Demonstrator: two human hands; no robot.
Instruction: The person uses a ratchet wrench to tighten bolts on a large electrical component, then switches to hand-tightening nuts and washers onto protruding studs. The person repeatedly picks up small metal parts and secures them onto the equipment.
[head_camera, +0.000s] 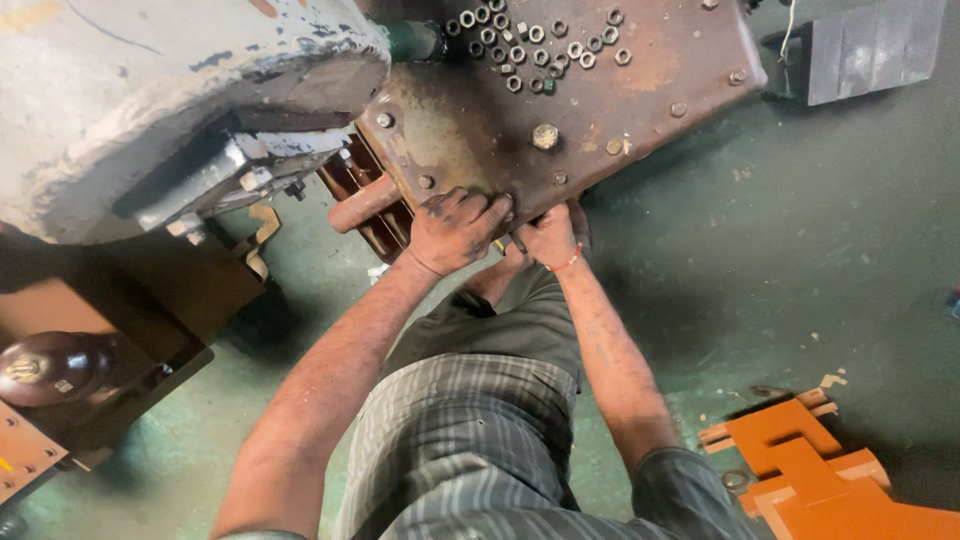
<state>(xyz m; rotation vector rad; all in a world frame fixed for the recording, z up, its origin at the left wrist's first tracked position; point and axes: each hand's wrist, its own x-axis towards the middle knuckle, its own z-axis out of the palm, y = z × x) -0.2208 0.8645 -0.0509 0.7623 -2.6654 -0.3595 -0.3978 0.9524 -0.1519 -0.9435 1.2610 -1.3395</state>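
Note:
A rusty brown metal plate (600, 90) with bolts along its rim lies in front of me. My left hand (455, 228) rests on the plate's near edge, fingers curled over the rim. My right hand (550, 238), with a red thread at the wrist, is pressed under the same edge right beside it; what it grips is hidden. Several loose nuts (530, 45) lie in a heap on the plate's far part. A larger bolt head (545, 136) stands near the plate's middle.
A big grey-white worn machine body (150, 90) fills the upper left. A brown rod (362, 203) juts out below the plate. Orange metal brackets (810, 470) lie on the green floor (780, 250) at lower right. A dark brown insulator (50, 368) sits at left.

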